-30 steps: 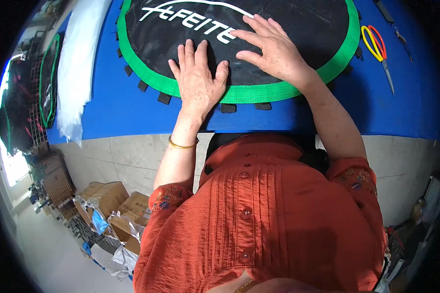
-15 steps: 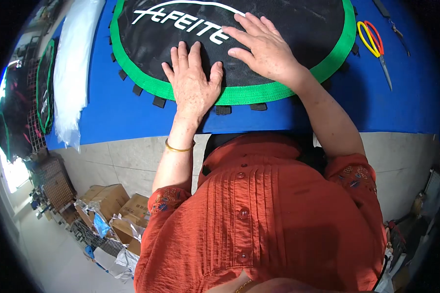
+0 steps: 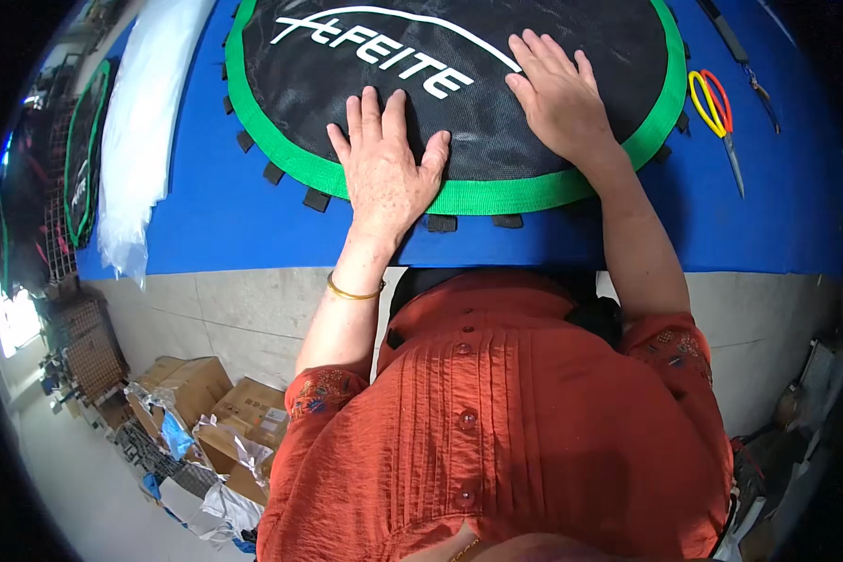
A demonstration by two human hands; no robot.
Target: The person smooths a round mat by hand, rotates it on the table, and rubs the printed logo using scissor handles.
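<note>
The grip of the left hand [image 3: 384, 176] is spread flat and nothing is grasped; the right hand [image 3: 564, 101] is opened likewise. By both hands, the round black mesh sheet with green fabric border [image 3: 492, 136] is touched. It is laid on the blue table [image 3: 201, 197].

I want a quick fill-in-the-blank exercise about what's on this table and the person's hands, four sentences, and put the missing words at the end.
1. The border of the round black mat is ____ in colour.
2. The left hand and the right hand are over the mat, palms facing ____.
3. The gold bracelet is worn on the ____ arm.
4. One handle of the scissors is red and the other is ____.

Missing words: green; down; left; yellow.
</note>
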